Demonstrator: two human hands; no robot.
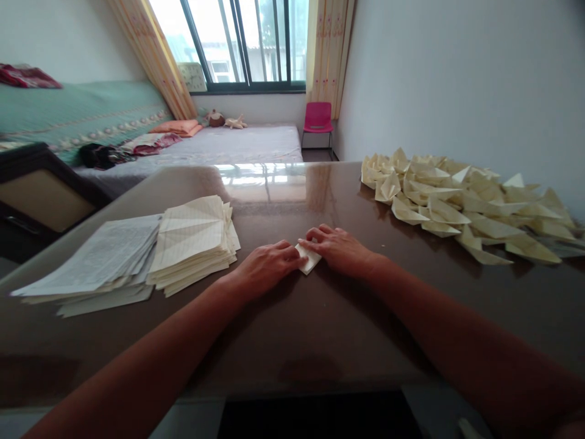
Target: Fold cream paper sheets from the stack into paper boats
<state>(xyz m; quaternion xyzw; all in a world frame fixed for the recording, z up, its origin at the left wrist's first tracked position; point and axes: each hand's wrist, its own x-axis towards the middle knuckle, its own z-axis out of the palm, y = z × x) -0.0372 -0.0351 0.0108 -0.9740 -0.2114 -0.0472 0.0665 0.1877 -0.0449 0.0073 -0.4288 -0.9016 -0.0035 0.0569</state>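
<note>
A small folded piece of cream paper [310, 261] lies on the brown table between my two hands, one corner pointing toward me. My left hand [274, 262] grips its left edge with curled fingers. From the right, my right hand [336, 249] pinches its upper right side, thumb and fingers closed on it. The fingers cover much of the paper's far part. Off to the right sits a large cluster of folded paper boats [439, 195]. Left of my left hand is a stack of creased cream sheets [192, 238].
Beside the cream stack lies a pile of printed white sheets [100, 256]. The glossy table [283, 341] reaches toward a bed [256, 140] under the window. A pink chair [319, 117] stands by the right wall, and a dark wooden cabinet [46, 195] is at left.
</note>
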